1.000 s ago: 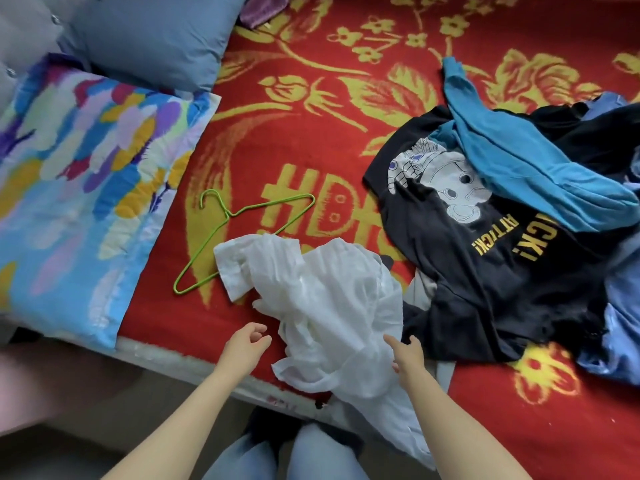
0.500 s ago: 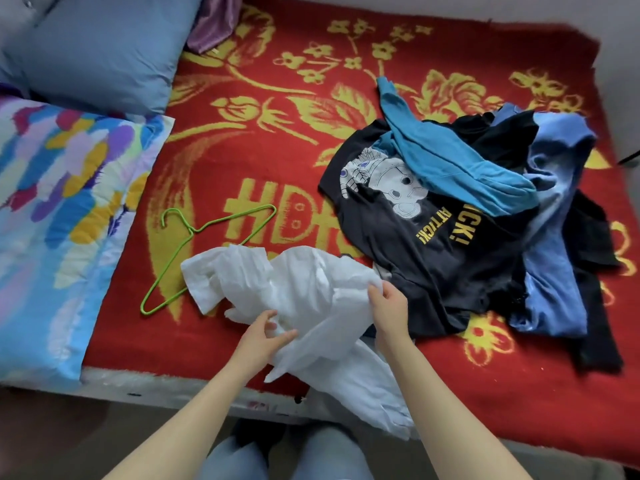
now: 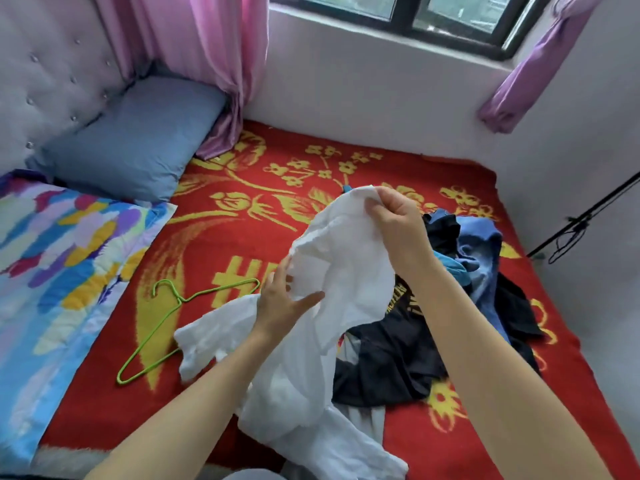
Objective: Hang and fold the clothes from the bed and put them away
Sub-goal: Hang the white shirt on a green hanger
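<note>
White shirt half lifted, just R of hanger. Its low corner lies over hanger's near wire; rest trails on red blanket.
R hand: fingers curled, pinching shirt's top edge, held high, up and R of hanger.
L hand: fingers straight and spread, flat against shirt's mid part, gripping nothing; close R of hanger.
Dark clothes pile further R of hanger, partly behind shirt.
Blue pillow beyond hanger; patterned quilt to its L.
</note>
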Available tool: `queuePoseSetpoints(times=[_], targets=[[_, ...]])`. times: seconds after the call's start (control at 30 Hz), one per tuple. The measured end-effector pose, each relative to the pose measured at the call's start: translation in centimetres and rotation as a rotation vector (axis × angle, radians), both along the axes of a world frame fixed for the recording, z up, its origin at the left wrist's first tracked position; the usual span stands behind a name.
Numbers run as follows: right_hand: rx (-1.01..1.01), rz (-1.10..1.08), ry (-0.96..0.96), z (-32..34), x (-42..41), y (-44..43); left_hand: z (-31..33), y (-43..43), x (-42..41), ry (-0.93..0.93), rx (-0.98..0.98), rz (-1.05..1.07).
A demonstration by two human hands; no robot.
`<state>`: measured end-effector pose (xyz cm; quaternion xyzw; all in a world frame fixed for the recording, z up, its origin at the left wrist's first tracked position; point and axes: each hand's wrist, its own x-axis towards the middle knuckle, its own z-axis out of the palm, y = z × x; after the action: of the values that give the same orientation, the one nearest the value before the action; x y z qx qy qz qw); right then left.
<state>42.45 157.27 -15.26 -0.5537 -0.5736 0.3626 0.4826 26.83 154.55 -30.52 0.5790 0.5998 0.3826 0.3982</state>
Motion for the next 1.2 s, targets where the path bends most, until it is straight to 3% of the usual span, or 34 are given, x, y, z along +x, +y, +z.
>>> queuePoseSetpoints(times=[0.13,0.2,0.27,0.37,0.43,0.6,0.73,0.83,0.93,1.0,1.1,1.2], targets=[[0.150,-0.049,-0.033,7.5,0.8,1.4,3.0,1.6,-0.2,0.241,0.143,0.087],[0.226,-0.087,-0.010,11.1,1.4,1.7,4.3,2.5,-0.5,0.264,0.169,0.101],[0.260,-0.117,0.014,13.7,2.1,2.3,5.8,3.5,-1.0,0.156,0.160,0.055],[0.279,-0.201,0.080,15.7,4.0,2.8,9.4,4.7,-2.3,-0.175,0.216,0.018],[0.265,-0.260,0.162,15.9,5.4,3.3,11.8,5.6,-3.9,-0.207,0.290,0.002],[0.195,-0.365,0.216,13.5,8.0,4.4,15.7,6.1,-7.3,-0.060,0.530,-0.061],[0.116,-0.355,0.315,10.4,7.5,4.8,15.7,6.2,-9.7,0.023,0.560,-0.037],[0.010,-0.217,0.332,8.5,5.5,5.0,14.6,6.4,-12.5,0.048,0.543,0.080],[-0.097,-0.022,0.268,6.1,2.8,5.0,12.9,6.3,-16.2,0.015,0.494,0.257],[-0.206,0.090,0.113,3.3,0.5,5.0,10.7,5.9,-19.0,0.016,0.441,0.392],[-0.455,0.208,-0.238,-3.5,-3.6,4.9,5.4,4.1,-24.0,0.023,0.214,0.616],[-0.640,0.340,-0.458,-10.9,-6.8,3.6,-0.9,0.2,-28.9,0.035,-0.065,0.799]])
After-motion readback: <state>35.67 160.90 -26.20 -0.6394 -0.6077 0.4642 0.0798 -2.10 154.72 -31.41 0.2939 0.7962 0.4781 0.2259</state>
